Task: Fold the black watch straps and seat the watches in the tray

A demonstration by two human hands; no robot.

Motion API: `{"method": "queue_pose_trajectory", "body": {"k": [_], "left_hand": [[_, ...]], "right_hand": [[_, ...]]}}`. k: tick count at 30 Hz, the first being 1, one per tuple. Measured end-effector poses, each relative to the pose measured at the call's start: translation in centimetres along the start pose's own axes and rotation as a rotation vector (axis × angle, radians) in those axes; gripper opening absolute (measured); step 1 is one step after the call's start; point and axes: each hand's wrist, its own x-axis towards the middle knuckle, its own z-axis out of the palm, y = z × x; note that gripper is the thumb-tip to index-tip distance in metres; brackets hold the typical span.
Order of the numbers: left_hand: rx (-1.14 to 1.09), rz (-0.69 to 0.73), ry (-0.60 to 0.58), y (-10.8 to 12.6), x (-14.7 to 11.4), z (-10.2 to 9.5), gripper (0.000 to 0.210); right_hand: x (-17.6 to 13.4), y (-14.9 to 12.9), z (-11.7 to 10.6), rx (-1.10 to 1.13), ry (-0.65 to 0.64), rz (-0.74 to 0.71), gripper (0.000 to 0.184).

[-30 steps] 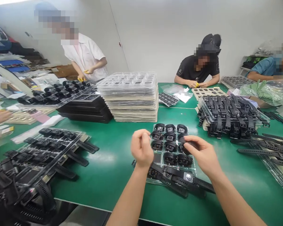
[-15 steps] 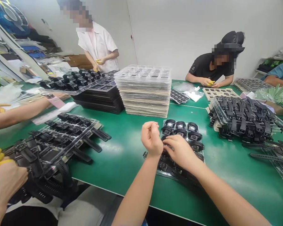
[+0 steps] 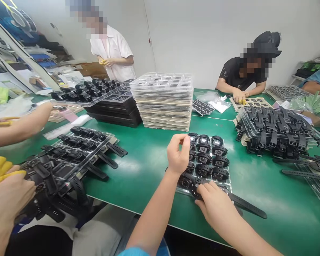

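In front of me lies a clear plastic tray [image 3: 230,179] holding rows of black smartwatches [image 3: 203,170], their straps looped closed in the far rows. My left hand [image 3: 178,153] is raised over the tray's left edge, fingers curled and thumb against the fingertips; whatever it pinches, if anything, is too small to make out. At the near row, my right hand [image 3: 216,204] bends its fingers onto a black smartwatch, partly hidden beneath it. A long open watch strap [image 3: 249,206] sticks out to the right past that hand.
A tall stack of clear trays [image 3: 162,103] stands ahead. Watch-filled trays lie at left [image 3: 77,156] and right [image 3: 277,131]. Black trays [image 3: 112,110] stand behind. A neighbour's hand with yellow finger covers [image 3: 5,174] works at left; other people sit or stand across the green table [image 3: 138,170].
My right hand has moved from the middle of the tray to its near row, uncovering the looped watches there. My left hand has shifted slightly right, fingers still curled.
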Motion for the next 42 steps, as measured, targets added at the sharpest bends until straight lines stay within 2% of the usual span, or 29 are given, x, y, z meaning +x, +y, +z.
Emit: {"method": "queue_pose_trajectory", "body": {"k": [3,6,9,11,15,17,18,20,22,24,27,29,33,35,37,39,41,42], "left_hand": [[0.108,-0.019,-0.43,1.9,0.7,-1.8,0.016],[0.083,-0.122,-0.802,2.8,0.8,-3.2,0.024],[-0.11,-0.281,-1.066,2.5,-0.1,-3.4,0.036],[-0.223,-0.377,-1.148,2.3,-0.9,-2.8,0.036],[-0.356,-0.578,-1.126,2.9,-2.1,-0.5,0.024],[-0.463,-0.661,-1.047,3.4,-2.1,0.8,0.021],[-0.533,-0.704,-0.966,3.7,-2.0,1.5,0.021],[-0.682,-0.789,-0.73,4.0,-1.7,2.7,0.022],[-0.822,-0.863,-0.48,4.1,-1.3,3.7,0.023],[-0.914,-0.922,-0.345,4.1,-1.0,4.5,0.021],[-0.97,-1.012,-0.283,4.0,-0.9,5.3,0.013],[-0.983,-1.048,-0.261,4.0,-1.2,5.7,0.01],[-0.92,-0.974,-0.312,3.7,-2.1,6.2,0.022],[-0.871,-0.955,-0.412,3.3,-2.5,6.1,0.027],[-0.875,-0.993,-0.547,2.8,-2.8,5.8,0.03],[-0.929,-1.045,-0.703,2.2,-3.0,5.4,0.031],[-0.981,-1.08,-0.881,1.7,-3.4,5.1,0.029],[-0.992,-1.093,-0.974,1.5,-3.7,5.0,0.029]], "right_hand": [[0.5,0.7,-3.1,0.207,0.014,0.0,0.026],[0.8,2.3,-5.6,0.34,0.044,-0.04,0.021],[0.9,4.6,-6.9,0.366,0.147,-0.108,0.016],[1.0,6.2,-7.3,0.338,0.231,-0.118,0.012],[1.4,8.7,-8.0,0.255,0.362,-0.085,0.016],[1.6,9.4,-8.4,0.23,0.489,-0.04,0.02],[1.5,9.6,-8.4,0.219,0.587,-0.011,0.026],[1.1,9.7,-8.0,0.18,0.813,0.035,0.045],[0.4,9.5,-6.8,0.126,0.917,0.0,0.059],[-0.4,9.3,-4.9,0.094,0.845,-0.088,0.06],[-1.0,8.9,-2.3,0.143,0.674,-0.148,0.058],[-1.0,8.7,-1.5,0.224,0.632,-0.156,0.054],[-1.0,8.1,-2.4,0.503,0.583,-0.159,0.045],[-1.2,7.7,-3.3,0.643,0.488,-0.154,0.046],[-1.7,7.6,-3.8,0.753,0.416,-0.129,0.043],[-2.1,7.8,-4.0,0.846,0.487,-0.006,0.034],[-2.0,8.5,-3.9,0.959,0.582,0.24,0.026],[-1.7,8.8,-3.8,1.029,0.571,0.372,0.028]]}}
